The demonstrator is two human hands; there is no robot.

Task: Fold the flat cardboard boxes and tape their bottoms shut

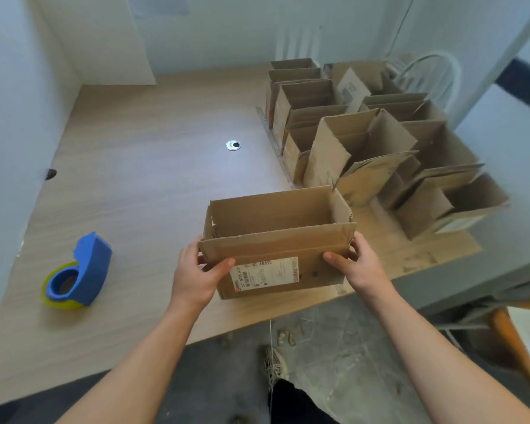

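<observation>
Head view showed the cardboard box [276,240] opened into a rectangle, open side up, at the near edge of the table [150,148], held btwn both hands w/ its printed label [263,275] facing the person. Couldn't tell if its base sat on the tabletop or hung just above it. Gripping it by the two short ends prob. kept the walls square so it wouldn't collapse flat again, and left it free to be tipped over for the bottom flaps.

Left hand [196,270]: fingers curled round the left end, mostly hidden behind the cardboard, thumb pressed on the front face just beside the label. Right hand [358,264]: same hold mirrored, thumb flat on the front wall, fingers wrapped round the right corner. Both hands were partly closed, clamping the box and nothing else.

Tape dispenser [80,270], blue w/ a yellow roll, lay well apart to the left, untouched. Other boxes [364,142] stood packed in rows at the far right, tops open; whether their bottoms were taped wasn't visible.
</observation>
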